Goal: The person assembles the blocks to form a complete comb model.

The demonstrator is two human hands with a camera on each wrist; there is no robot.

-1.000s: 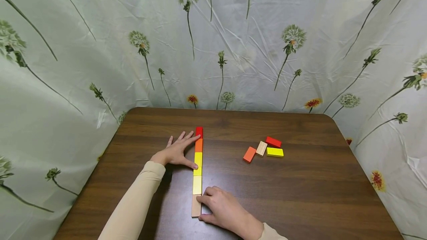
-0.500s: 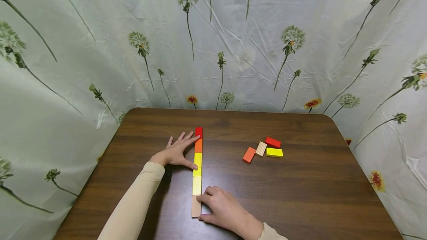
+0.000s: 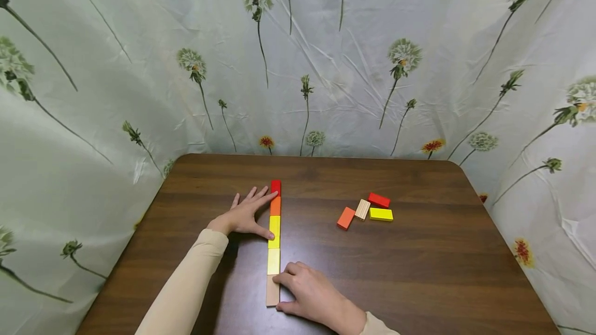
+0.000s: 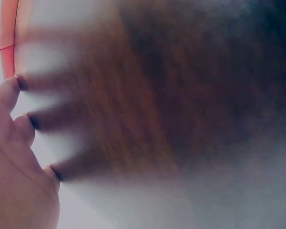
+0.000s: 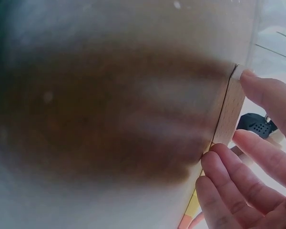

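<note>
Currently, a block row (image 3: 273,261) lies on the table (image 3: 419,273); left hand (image 3: 242,218), fingers spread, partly covers it; right hand (image 3: 312,291) pinches its tan end block (image 3: 272,293). Four loose blocks (image 3: 381,214) lie clustered well right.

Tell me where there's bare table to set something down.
The table is bare between the four loose blocks and its right edge, and between those blocks and the block row, beyond the right grip. It's crowded along the row, where the left grip and right grip touch, and among the loose blocks.

dark wood-grain table (image 3: 419,273) | pale creased dandelion-print curtain (image 3: 354,92) behind | soft glare (image 3: 247,293)
</note>
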